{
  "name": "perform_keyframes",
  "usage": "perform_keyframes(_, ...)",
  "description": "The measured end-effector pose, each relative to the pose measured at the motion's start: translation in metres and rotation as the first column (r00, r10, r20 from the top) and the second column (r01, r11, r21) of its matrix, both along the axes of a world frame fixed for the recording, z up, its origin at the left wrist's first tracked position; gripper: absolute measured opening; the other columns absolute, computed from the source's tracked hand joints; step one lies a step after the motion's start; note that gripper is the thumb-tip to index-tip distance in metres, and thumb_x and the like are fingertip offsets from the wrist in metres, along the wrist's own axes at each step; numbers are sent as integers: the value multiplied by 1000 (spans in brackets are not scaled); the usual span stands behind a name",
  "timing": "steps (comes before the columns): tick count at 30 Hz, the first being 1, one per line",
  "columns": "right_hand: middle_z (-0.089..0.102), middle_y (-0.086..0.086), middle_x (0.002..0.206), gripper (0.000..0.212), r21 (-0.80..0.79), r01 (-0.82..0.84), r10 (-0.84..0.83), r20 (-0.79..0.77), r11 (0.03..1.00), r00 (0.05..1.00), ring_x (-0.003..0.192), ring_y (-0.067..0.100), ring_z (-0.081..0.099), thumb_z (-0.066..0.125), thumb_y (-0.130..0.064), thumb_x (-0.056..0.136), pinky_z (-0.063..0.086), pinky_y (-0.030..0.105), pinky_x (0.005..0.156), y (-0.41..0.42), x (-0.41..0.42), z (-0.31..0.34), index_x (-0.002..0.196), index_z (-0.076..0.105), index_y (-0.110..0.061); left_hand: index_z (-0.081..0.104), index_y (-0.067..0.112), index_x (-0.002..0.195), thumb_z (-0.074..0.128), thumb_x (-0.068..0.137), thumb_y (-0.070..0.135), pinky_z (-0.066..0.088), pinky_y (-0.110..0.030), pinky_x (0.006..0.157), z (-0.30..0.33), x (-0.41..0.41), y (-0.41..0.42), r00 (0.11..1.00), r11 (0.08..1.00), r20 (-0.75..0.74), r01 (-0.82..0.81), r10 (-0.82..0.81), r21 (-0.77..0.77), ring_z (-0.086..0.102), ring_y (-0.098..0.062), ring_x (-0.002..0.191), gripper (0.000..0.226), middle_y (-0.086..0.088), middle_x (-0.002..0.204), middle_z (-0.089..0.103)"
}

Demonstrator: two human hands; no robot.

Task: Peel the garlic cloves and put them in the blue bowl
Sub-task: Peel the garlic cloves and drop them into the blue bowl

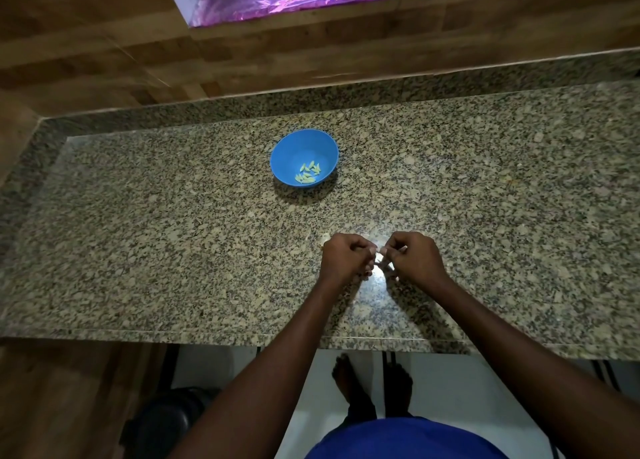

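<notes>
Both hands on garlic clove (pinching)

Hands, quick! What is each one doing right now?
Left hand: fingers curled, pinching something small and pale, probably a garlic clove.
Right hand: fingers curled, pinching at the same small thing.

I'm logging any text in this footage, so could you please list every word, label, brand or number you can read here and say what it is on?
None: no readable text anywhere in this view.
The blue bowl with peeled garlic cloves is plain, with no label or mark.
The granite countertop and wood-pattern wall carry only pattern.
The left hand and right hand pinch a small pale piece, unmarked.
</notes>
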State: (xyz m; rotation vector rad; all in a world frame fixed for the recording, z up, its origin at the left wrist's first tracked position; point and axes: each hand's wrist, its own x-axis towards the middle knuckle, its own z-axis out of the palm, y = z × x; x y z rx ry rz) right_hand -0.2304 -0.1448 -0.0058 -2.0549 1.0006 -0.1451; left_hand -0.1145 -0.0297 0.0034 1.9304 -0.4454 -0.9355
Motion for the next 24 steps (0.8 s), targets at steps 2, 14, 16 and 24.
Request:
perform_keyframes(2, 72, -5, 69, 24, 0, -6, 6, 11, 1000, 1000, 66, 13, 68, 75, -35, 86, 57, 33, 68, -1, -1, -2, 69, 66, -21, 75, 1, 86, 72, 90, 11, 64, -44, 67, 1, 0, 0, 998, 1000, -62, -10, 9, -17, 70, -35, 66, 11, -23, 73, 72)
perform_keyframes(14, 73, -10, 66, 5, 16, -104, 105, -63, 994, 992, 60, 6, 70, 69, -27, 89, 58, 28, 64, -2, 0, 3, 89, 74, -27, 76, 5, 83, 72, 85, -2, 60, -30, 57, 2, 3, -2, 989, 993, -85, -119, 118, -4, 69, -20, 62, 8, -16, 73, 74)
perform_keyframes(16, 74, -7, 69, 6, -13, -152, 151, -53, 988, 987, 65, 8, 70, 70, -28, 88, 57, 29, 65, -2, 1, 3, 87, 74, -24, 75, 5, 80, 71, 86, -3, 62, -34, 59, 3, 3, -4, 984, 990, -116, -138, 136, -13, 69, -23, 62, 11, -17, 72, 73)
perform_keyframes(24, 52, -8, 54, 36, -35, -283, 280, -71, 958, 957, 55, 12, 53, 57, -18, 97, 32, 24, 48, -6, 7, 13, 62, 54, -21, 74, 2, 86, 74, 88, 2, 58, -27, 56, -4, 3, -11, 968, 990, -209, -140, 139, 9, 66, -18, 58, 3, -24, 84, 75)
